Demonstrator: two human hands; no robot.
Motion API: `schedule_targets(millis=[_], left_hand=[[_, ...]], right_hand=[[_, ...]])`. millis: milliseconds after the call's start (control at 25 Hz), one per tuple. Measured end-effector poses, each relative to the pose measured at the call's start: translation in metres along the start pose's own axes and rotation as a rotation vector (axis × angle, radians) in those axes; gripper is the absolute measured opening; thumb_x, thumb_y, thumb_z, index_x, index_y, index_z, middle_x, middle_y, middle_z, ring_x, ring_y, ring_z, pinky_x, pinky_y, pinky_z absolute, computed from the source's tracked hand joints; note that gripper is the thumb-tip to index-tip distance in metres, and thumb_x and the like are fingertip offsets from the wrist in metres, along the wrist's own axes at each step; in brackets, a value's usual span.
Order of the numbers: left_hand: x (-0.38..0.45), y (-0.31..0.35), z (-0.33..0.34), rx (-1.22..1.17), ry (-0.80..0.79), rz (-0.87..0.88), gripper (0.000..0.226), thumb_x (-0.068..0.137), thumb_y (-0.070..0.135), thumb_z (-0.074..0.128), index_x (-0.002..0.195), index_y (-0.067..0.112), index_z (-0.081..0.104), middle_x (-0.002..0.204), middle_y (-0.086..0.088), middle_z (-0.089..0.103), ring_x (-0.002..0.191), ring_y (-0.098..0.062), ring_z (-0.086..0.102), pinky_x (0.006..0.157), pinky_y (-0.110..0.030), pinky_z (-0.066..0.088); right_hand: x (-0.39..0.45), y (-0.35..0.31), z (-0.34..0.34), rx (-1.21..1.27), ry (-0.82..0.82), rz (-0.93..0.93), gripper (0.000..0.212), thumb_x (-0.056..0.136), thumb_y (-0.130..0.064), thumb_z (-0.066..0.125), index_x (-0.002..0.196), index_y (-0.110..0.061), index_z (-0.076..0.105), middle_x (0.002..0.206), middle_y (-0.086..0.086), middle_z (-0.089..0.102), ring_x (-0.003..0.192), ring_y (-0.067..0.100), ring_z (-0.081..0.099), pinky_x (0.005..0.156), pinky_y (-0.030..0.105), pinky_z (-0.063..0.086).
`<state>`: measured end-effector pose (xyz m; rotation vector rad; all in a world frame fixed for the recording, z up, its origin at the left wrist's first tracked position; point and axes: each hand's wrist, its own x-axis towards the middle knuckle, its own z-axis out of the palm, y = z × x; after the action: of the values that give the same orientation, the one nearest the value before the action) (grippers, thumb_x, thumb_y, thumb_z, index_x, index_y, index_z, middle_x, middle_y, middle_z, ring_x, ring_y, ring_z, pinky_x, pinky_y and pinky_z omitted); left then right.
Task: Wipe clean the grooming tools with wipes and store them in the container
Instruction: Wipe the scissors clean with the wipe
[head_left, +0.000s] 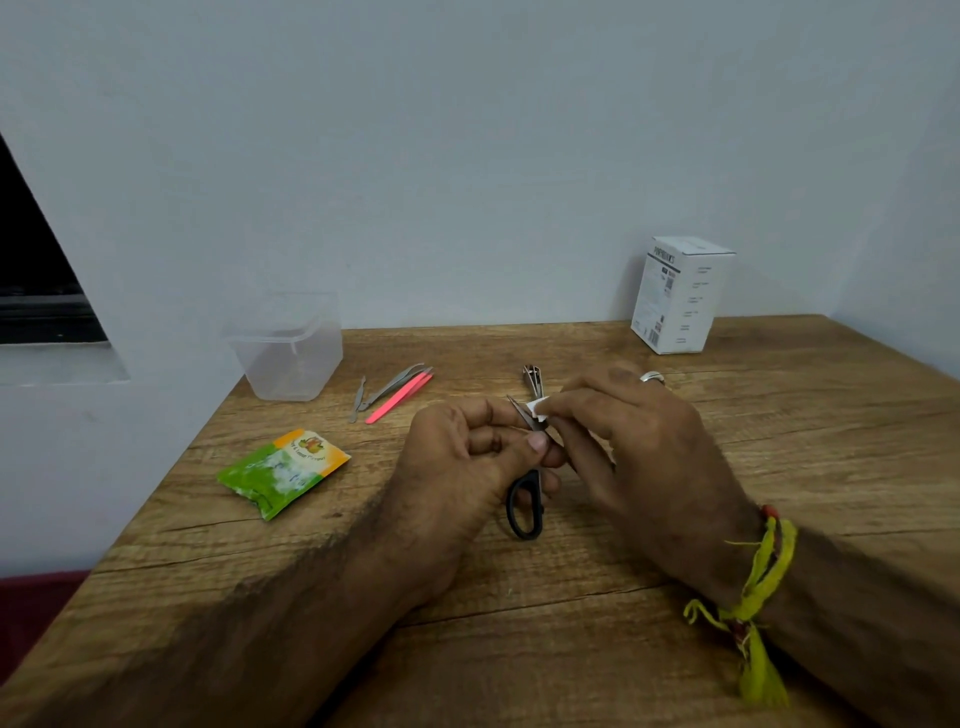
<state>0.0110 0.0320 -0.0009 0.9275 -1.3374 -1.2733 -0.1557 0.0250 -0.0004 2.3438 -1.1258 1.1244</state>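
My left hand (462, 457) grips small black-handled scissors (525, 506) near the pivot, blades pointing away and handles hanging toward me. My right hand (628, 436) pinches a small white wipe (538, 408) against the blades. Behind my hands lies a metal nail clipper (531, 375). Silver tweezers (390, 387), a pink tool (399, 399) and a small metal tool (357, 399) lie together to the left. A clear plastic container (288, 348) stands open at the table's far left corner.
A green and orange wipe sachet (283, 470) lies on the wooden table (571, 649) left of my hands. A white cardboard box (680, 296) stands at the back right against the wall. The table's left edge runs diagonally.
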Motion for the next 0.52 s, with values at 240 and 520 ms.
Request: schedule_targets(millis=[240, 520], left_hand=[[0.0005, -0.0005, -0.0003, -0.022, -0.002, -0.001, 0.011, 0.088, -0.003, 0.067, 0.099, -0.004, 0.065, 0.081, -0.017, 0.077, 0.065, -0.025, 0.072, 0.06, -0.032, 0.059], [0.0008, -0.0016, -0.0007, -0.026, -0.012, -0.007, 0.025, 0.089, 0.0, 0.068, 0.112, 0.007, 0.064, 0.082, -0.017, 0.076, 0.068, -0.026, 0.072, 0.064, -0.034, 0.059]], right_hand=[[-0.0004, -0.0013, -0.0015, 0.008, -0.019, 0.007, 0.016, 0.087, -0.01, 0.063, 0.099, -0.009, 0.074, 0.094, 0.004, 0.068, 0.085, 0.024, 0.064, 0.07, 0.042, 0.054], [-0.0003, -0.0018, -0.0038, 0.011, -0.051, 0.009, 0.015, 0.087, -0.01, 0.061, 0.096, -0.01, 0.073, 0.09, 0.003, 0.067, 0.083, 0.024, 0.062, 0.067, 0.043, 0.053]])
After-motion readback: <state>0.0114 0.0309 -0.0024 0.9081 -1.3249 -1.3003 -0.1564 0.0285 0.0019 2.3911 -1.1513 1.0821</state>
